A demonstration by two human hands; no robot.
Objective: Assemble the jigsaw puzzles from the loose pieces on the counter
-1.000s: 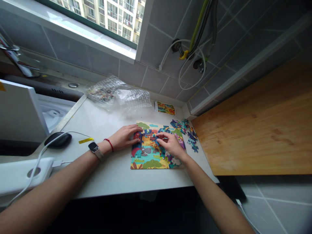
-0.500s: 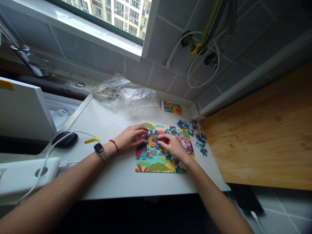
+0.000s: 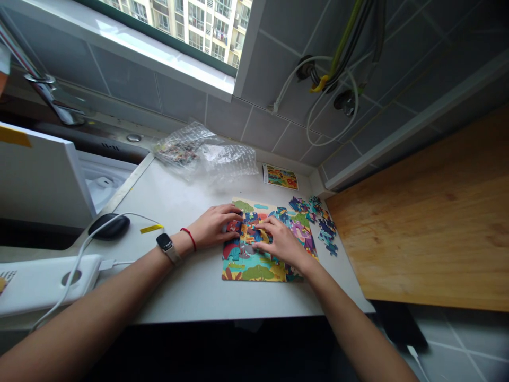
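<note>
A colourful animal jigsaw puzzle (image 3: 258, 271) lies flat on the white counter, with darker pieces set over its picture. My left hand (image 3: 217, 225) rests at its left edge, thumb and fingers apart, fingertips touching the pieces there. Over the middle of the puzzle is my right hand (image 3: 280, 243). Its thumb and fingers are spread around a dark blue and orange puzzle piece (image 3: 252, 233), lightly touching the surface. My right palm and fingers hide part of the puzzle behind them. Several loose puzzle pieces (image 3: 326, 231) form a pile off the right edge.
Behind the puzzle lie a small picture card (image 3: 280, 176) and a clear plastic bag (image 3: 178, 148) with pieces inside. A black mouse (image 3: 109, 227), a cable and a white power bank-like device (image 3: 43, 284) are at left. A wooden board (image 3: 429, 223) borders the right.
My right thumb and fingers have spread from a pinch on the piece, the thumb moving down and left. My left hand stays nearly in place. The view has shifted slightly.
</note>
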